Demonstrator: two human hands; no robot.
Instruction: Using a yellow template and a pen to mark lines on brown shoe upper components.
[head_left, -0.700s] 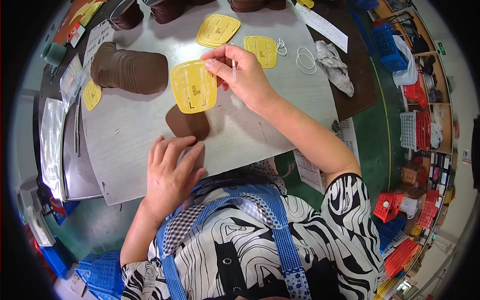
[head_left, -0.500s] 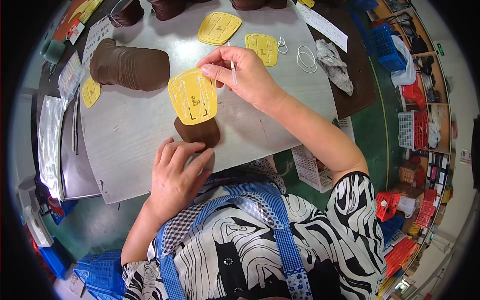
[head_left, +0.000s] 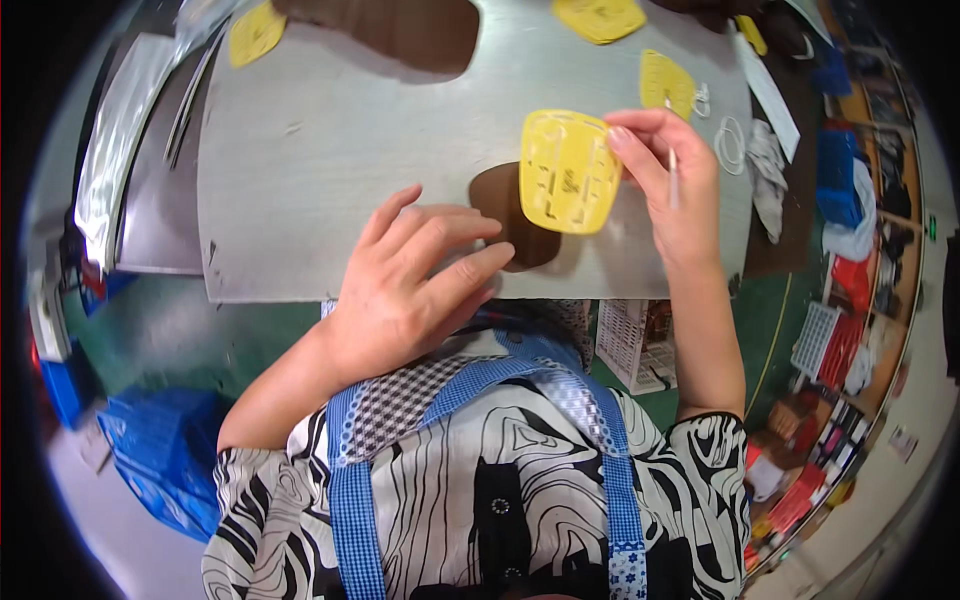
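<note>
Yellow card [head_left: 560,180], one: flat, rounded corners, dark marks across face. Held up above brown piece [head_left: 493,195], hiding part of it from view. Long axis close to 12–6 o'clock; slightly narrower end toward 6. Brown piece, one: lying flat, longer line roughly 11–5, partly covered.

Right hand [head_left: 692,205]: thumb and fingers pinched on the card's 1 o'clock corner; thin white stick [head_left: 673,187] also lodged among fingers. Left hand [head_left: 412,270]: half open, fingers spread and bent, nothing seen in grasp; fingertips at the brown piece's 8 o'clock edge. Firm contact there: cannot tell.

Counts, clock positions read from the held card. Other yellow cards [head_left: 257,37], three places: 10, 12 and between 1 and 2. Brown stack [head_left: 420,35], one: between 10 and 11, blurred. White cord loops [head_left: 731,145], two places: 2 and 3. Grey rag [head_left: 767,180], one: 3.

Surface: pale grey board [head_left: 320,180], smooth, lightly scuffed. Clear plastic [head_left: 125,150] at 9. Room: green floor [head_left: 190,345] at 8; white basket [head_left: 625,345] at 5; loaded shelves [head_left: 890,185] at 3.
</note>
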